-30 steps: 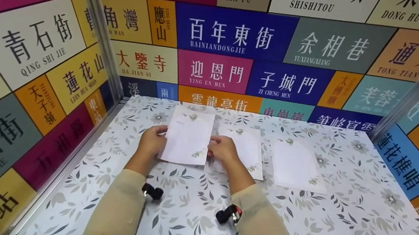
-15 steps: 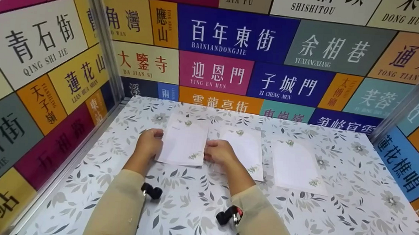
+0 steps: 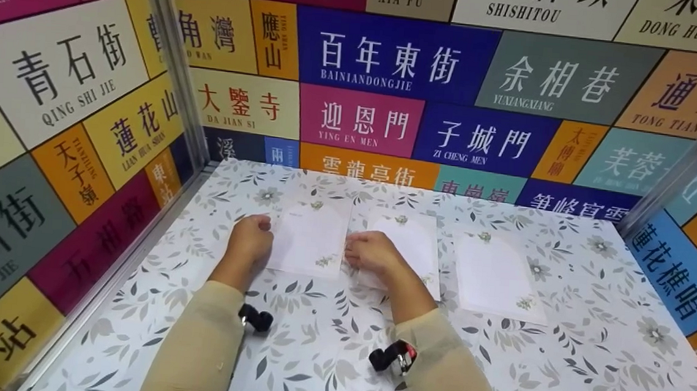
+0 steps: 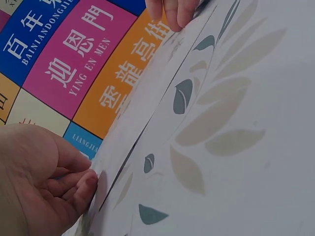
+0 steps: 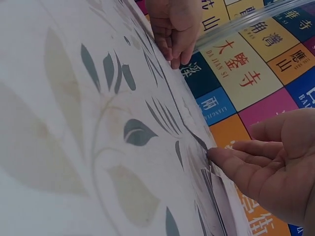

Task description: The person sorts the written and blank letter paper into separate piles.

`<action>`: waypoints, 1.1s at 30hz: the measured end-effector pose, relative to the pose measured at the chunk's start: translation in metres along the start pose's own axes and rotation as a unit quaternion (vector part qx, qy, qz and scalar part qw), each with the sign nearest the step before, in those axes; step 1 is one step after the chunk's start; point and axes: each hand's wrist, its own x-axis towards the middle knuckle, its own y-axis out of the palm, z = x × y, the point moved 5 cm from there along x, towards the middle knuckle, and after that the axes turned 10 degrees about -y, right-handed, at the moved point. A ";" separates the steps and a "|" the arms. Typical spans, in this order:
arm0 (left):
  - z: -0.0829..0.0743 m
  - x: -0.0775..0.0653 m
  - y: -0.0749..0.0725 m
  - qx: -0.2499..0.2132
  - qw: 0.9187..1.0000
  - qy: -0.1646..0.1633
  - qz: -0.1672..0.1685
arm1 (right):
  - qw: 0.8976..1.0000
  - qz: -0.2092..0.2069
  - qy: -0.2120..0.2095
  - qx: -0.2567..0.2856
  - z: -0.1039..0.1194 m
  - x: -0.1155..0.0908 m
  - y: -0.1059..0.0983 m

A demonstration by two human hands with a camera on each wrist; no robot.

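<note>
Change: a second ago, the rectangular white paper sheet with green leaf sprigs (image 3: 308,242) is raised and tilted between both hands; now it lies about flat. In judgement, it is set down as the left end of a row of three, with placing all but done and perhaps a little squaring of edges left.

Left hand (image 3: 250,241), bare, tan-sleeved: at the sheet's left edge, fingertips drawn close together; whether they pinch the paper, cannot tell.

Right hand (image 3: 375,252), bare, tan-sleeved: by the sheet's right edge, fingers loosely bent and apart, clamped on nothing; thumb at or just beside the edge in the right wrist view.

Sheet, location: on the white tablecloth with grey and beige leaf print (image 3: 313,352), between the two hands.

Sheet, appearance: pale, faintly pinkish; one sprig at top middle, another at lower right; small faint mark at upper left, too small to read.

Companions: middle white paper sheet with matching sprigs (image 3: 422,243), partly hidden by the right hand and wrist; right-hand white paper sheet of like pattern (image 3: 493,273), untouched, well apart from both hands.
</note>
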 end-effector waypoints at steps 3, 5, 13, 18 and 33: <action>-0.003 -0.002 0.002 -0.019 1.000 -0.011 0.001 | 1.000 -0.011 0.003 -0.004 0.002 -0.003 -0.009; -0.006 -0.005 0.005 -0.038 0.999 -0.013 0.004 | 1.000 -0.019 0.004 -0.004 0.002 -0.005 -0.016; -0.028 -0.012 0.024 -0.064 0.995 0.065 0.026 | 0.999 -0.037 -0.011 -0.004 -0.003 -0.011 -0.050; -0.034 -0.018 0.040 -0.051 0.995 0.085 0.035 | 0.998 -0.053 0.005 -0.018 -0.011 -0.015 -0.074; -0.066 -0.040 0.103 -0.089 0.989 0.006 0.121 | 0.995 -0.078 0.044 -0.046 -0.026 -0.040 -0.127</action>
